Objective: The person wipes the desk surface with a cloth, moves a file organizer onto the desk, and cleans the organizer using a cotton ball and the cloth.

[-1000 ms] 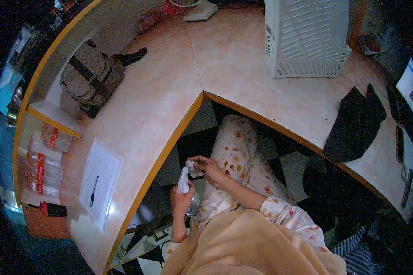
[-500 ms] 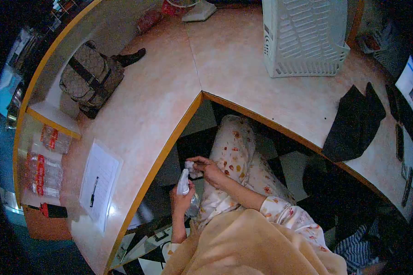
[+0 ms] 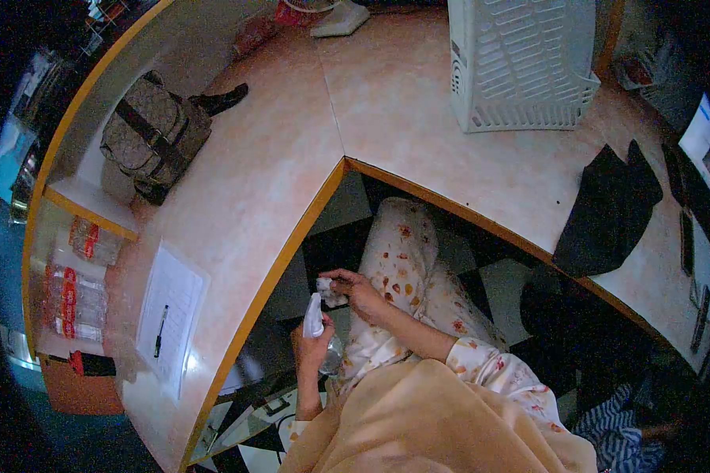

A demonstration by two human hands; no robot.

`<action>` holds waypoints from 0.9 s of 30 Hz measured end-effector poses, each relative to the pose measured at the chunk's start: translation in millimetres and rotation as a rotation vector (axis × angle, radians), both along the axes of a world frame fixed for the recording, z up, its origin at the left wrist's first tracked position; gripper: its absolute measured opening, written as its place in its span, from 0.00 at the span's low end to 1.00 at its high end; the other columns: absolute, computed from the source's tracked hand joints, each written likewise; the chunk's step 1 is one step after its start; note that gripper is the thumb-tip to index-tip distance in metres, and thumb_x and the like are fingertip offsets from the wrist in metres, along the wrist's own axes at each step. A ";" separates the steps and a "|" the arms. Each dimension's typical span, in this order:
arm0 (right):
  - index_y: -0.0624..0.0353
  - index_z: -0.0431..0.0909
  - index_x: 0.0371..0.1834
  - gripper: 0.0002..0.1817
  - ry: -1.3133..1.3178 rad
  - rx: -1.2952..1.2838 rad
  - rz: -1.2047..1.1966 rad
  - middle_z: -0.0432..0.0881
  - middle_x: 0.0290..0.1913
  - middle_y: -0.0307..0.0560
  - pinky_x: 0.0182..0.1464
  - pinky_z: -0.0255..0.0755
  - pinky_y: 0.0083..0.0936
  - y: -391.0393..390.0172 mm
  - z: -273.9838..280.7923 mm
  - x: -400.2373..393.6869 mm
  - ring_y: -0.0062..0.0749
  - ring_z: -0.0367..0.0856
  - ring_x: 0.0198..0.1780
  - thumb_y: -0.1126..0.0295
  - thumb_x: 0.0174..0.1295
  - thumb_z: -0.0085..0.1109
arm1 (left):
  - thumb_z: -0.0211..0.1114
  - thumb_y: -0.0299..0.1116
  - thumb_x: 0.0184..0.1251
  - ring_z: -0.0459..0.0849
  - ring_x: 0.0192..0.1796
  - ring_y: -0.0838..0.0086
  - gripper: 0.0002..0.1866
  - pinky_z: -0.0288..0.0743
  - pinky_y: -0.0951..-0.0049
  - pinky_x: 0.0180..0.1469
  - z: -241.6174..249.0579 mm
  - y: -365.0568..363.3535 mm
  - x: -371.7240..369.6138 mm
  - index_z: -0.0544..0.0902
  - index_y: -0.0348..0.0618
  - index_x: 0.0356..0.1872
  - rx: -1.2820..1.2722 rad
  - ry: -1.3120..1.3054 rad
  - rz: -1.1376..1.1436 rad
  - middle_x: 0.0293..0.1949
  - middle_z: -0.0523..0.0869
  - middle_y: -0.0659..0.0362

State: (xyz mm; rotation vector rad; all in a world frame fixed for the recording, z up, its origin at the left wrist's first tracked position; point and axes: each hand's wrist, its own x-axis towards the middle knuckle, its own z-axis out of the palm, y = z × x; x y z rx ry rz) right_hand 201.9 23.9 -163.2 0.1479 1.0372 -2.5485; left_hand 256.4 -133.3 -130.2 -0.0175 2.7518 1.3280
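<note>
My left hand (image 3: 311,344) is closed around a spray bottle with a white trigger head (image 3: 314,317) and a clear body (image 3: 333,359). The bottle is held upright above my lap, with its head toward my other hand. Between the bent fingers of my right hand (image 3: 360,295) is a crumpled white wad (image 3: 330,290), maybe tissue or cloth. The wad is just above and right of the spray head, with a small gap. Both hands are over my legs (image 3: 402,260) in patterned trousers, below the counter's inner edge.
An angled counter (image 3: 276,158) wraps around me. On it are a patterned bag (image 3: 154,130), papers (image 3: 177,307) with a pen (image 3: 162,331), a white plastic basket (image 3: 521,79) and black cloth (image 3: 607,213). Packed bottles (image 3: 75,303) stand at left. Striped cloth (image 3: 619,433) shows at lower right.
The spray bottle's head has tipped slightly down and left. My right hand keeps the wad in nearly the same place. At lower right the striped cloth has shifted.
</note>
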 end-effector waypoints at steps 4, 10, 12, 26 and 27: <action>0.59 0.75 0.54 0.15 0.026 0.016 -0.012 0.80 0.47 0.42 0.54 0.69 0.25 -3.3 -7.8 -2.9 0.27 0.76 0.49 0.78 0.65 0.49 | 0.69 0.30 0.51 0.82 0.43 0.69 0.24 0.75 0.68 0.49 6.2 4.1 0.9 0.77 0.44 0.53 -0.050 -0.113 0.055 0.40 0.83 0.57; 0.59 0.75 0.54 0.14 0.033 0.029 -0.013 0.80 0.46 0.41 0.53 0.69 0.25 -4.4 -8.2 -2.1 0.27 0.76 0.47 0.77 0.65 0.49 | 0.66 0.26 0.51 0.81 0.41 0.73 0.24 0.75 0.71 0.48 5.1 1.3 0.7 0.76 0.42 0.53 0.007 -0.089 -0.006 0.41 0.82 0.59; 0.59 0.75 0.54 0.14 0.020 0.037 -0.004 0.80 0.46 0.41 0.53 0.69 0.25 -3.9 -8.1 -2.5 0.27 0.76 0.47 0.76 0.66 0.49 | 0.66 0.25 0.51 0.81 0.41 0.74 0.24 0.75 0.72 0.48 -4.9 -6.1 2.6 0.75 0.42 0.54 0.136 -0.086 -0.026 0.41 0.82 0.59; 0.60 0.72 0.58 0.16 -0.024 -0.090 -0.092 0.80 0.49 0.44 0.52 0.73 0.25 2.8 -16.5 -0.2 0.30 0.78 0.49 0.74 0.67 0.48 | 0.71 0.33 0.50 0.81 0.41 0.68 0.23 0.75 0.67 0.46 252.4 33.1 -71.1 0.75 0.37 0.47 0.644 0.768 -0.104 0.43 0.80 0.51; 0.60 0.72 0.58 0.17 -0.017 -0.084 -0.089 0.80 0.49 0.44 0.52 0.73 0.25 8.8 -7.8 5.6 0.30 0.78 0.49 0.74 0.67 0.49 | 0.70 0.31 0.51 0.80 0.42 0.69 0.23 0.75 0.68 0.47 264.3 36.5 -86.1 0.75 0.37 0.48 0.613 0.780 -0.129 0.44 0.80 0.52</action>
